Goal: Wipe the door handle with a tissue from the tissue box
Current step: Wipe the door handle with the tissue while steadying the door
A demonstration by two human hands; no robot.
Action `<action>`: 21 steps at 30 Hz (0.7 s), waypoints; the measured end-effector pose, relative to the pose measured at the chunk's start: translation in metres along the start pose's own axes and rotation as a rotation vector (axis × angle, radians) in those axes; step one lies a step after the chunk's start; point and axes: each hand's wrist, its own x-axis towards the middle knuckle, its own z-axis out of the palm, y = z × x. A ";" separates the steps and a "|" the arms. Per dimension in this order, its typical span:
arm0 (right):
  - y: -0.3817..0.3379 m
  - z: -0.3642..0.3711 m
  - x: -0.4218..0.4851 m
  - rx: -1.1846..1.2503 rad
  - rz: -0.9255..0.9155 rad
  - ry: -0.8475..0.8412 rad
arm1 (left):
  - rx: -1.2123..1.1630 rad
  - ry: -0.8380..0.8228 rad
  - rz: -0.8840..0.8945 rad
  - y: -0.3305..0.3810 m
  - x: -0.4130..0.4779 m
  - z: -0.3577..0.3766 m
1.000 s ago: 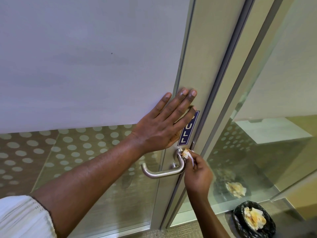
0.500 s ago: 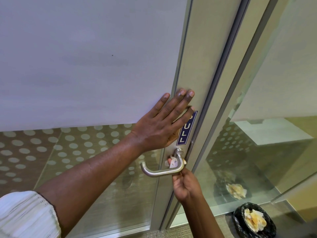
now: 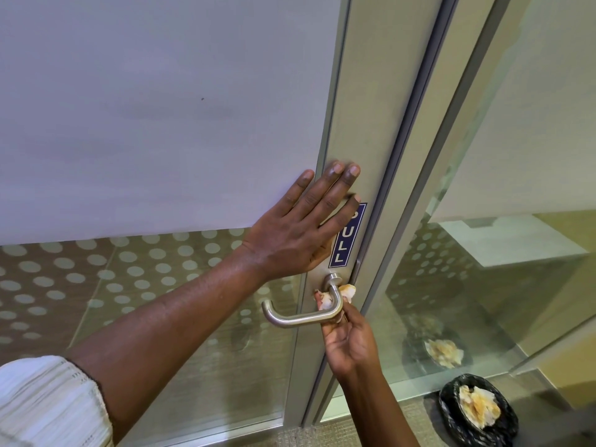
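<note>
A brushed metal lever door handle [image 3: 300,318] sticks out from the door's metal stile, below a blue PULL sign [image 3: 345,241]. My right hand [image 3: 350,341] comes up from below and pinches a crumpled white tissue [image 3: 325,298] against the handle's neck, with the tissue showing on both sides of the bend. My left hand [image 3: 303,230] lies flat on the door just above the handle, fingers spread and holding nothing. No tissue box is in view.
The glass door [image 3: 161,124] has a frosted upper panel and a dotted band below. To the right runs a fixed glass panel [image 3: 516,221]. On the floor at lower right stands a bin with a black liner [image 3: 451,417] containing crumpled tissues.
My right hand dropped from beside the handle's neck to below it, and the tissue now wraps behind the bend. My left hand stays flat on the door.
</note>
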 end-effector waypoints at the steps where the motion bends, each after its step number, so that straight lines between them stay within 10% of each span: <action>1: 0.000 -0.003 -0.001 -0.017 -0.015 -0.008 | 0.002 0.000 -0.001 0.000 0.000 0.000; 7: -0.001 -0.022 0.002 -0.319 -0.242 0.088 | 0.000 -0.011 -0.003 0.001 0.000 0.000; 13: 0.026 -0.032 0.000 -1.211 -0.828 0.165 | -0.002 0.000 -0.002 0.001 0.001 -0.001; 21: 0.055 -0.045 -0.006 -1.813 -1.175 -0.060 | -0.010 0.003 -0.009 0.002 0.000 0.000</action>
